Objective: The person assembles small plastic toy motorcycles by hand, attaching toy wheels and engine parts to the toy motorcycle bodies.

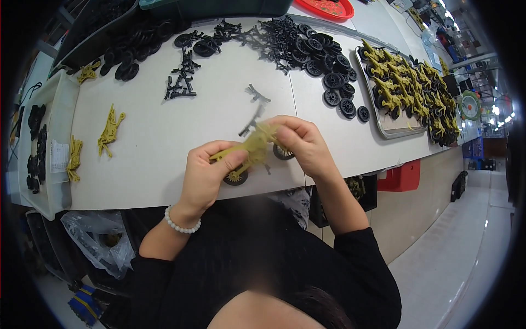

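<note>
Head view: left hand (205, 170) and right hand (308, 147) gripped a blurred yellow motorcycle (255, 149), apparently wheeled (235, 177). Finished-looking units (390, 102) crowded the upper-right tray (404, 132); wheelless bodies (111, 130) remained at left.

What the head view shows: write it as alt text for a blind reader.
A person's left hand and right hand hold a blurred, black-wheeled yellow model bike over a white table. Loose black wheels lie beyond; at right, a metal tray bears more yellow models.

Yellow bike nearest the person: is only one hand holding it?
No, the left hand and right hand both grip the yellow bike.
</note>
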The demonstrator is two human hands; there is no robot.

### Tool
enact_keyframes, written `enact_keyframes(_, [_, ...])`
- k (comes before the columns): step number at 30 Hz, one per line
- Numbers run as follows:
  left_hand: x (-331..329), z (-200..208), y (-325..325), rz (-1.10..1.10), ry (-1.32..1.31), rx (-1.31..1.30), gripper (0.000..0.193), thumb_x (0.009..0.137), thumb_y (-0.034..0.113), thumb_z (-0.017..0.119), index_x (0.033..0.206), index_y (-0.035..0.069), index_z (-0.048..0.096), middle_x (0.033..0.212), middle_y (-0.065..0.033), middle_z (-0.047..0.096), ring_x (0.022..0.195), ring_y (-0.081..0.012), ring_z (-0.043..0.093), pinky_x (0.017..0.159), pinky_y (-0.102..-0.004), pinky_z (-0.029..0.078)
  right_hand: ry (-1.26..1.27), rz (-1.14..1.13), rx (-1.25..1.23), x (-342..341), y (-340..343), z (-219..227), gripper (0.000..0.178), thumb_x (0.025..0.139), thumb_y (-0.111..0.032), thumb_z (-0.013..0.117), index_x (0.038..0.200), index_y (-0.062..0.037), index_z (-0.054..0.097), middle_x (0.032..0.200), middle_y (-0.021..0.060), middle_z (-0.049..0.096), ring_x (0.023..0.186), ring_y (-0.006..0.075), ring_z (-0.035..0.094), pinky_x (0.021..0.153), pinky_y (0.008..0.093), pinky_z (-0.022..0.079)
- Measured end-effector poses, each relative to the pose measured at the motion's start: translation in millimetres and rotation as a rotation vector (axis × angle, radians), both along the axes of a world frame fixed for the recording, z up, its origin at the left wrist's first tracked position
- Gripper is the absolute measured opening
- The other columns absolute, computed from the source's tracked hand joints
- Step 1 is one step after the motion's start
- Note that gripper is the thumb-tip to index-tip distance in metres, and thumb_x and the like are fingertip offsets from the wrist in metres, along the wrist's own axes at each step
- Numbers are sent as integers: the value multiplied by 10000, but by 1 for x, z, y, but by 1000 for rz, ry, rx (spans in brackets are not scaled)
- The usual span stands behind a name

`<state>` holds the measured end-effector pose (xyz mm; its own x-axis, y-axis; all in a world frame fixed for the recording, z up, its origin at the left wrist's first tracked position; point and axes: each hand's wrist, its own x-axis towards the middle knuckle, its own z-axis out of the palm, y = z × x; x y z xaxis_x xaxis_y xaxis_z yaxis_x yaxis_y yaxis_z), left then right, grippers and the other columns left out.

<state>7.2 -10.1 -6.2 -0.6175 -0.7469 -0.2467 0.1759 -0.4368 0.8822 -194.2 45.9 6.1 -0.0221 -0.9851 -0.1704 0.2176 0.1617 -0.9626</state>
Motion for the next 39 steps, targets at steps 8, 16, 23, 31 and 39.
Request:
enact_keyframes(8, [0, -10, -4, 35, 356, 408, 227, 912, 112, 615, 1073, -48, 611, 984, -145, 672, 838, -215, 670, 764, -320, 556, 13, -97, -6, 18, 16, 1, 325, 885, -236, 639, 1098, 8, 617, 1004, 45, 641, 886, 118, 548, 821, 288, 447])
enact_keyframes(16, [-11, -12, 13, 238, 303, -18, 254, 864, 25, 662, 1100, -55, 613, 996, -103, 674, 872, -133, 637, 792, -254, 522, 33, -230, -186, 38, 16, -16, 329, 814, -143, 737, 1081, -2, 605, 1012, 57, 636, 929, 129, 569, 855, 291, 452])
enact_keyframes(23, [-9, -3, 12, 207, 115, -230, 258, 847, 37, 690, 1085, -47, 635, 956, -81, 680, 833, -101, 625, 759, -227, 513, -35, -132, -227, 12, 15, -7, 376, 793, -27, 719, 1138, 27, 579, 1040, 65, 639, 940, 136, 593, 865, 277, 460])
enact_keyframes(31, [-14, 2, 19, 26, -90, -425, 224, 834, 14, 690, 1043, -50, 646, 908, -78, 681, 806, -108, 626, 742, -222, 503, 434, -163, -366, -2, 19, 7, 277, 792, -106, 743, 1024, 8, 643, 890, 65, 675, 803, 110, 629, 725, 233, 498])
enact_keyframes(39, [-22, 13, 14, -95, -33, -399, 555, 857, 51, 660, 1345, -6, 402, 1238, -132, 544, 1110, -180, 535, 924, -286, 432, 136, -553, -197, -95, 51, -2, 227, 879, -63, 610, 1100, -11, 625, 946, 45, 651, 776, 100, 594, 686, 226, 482])
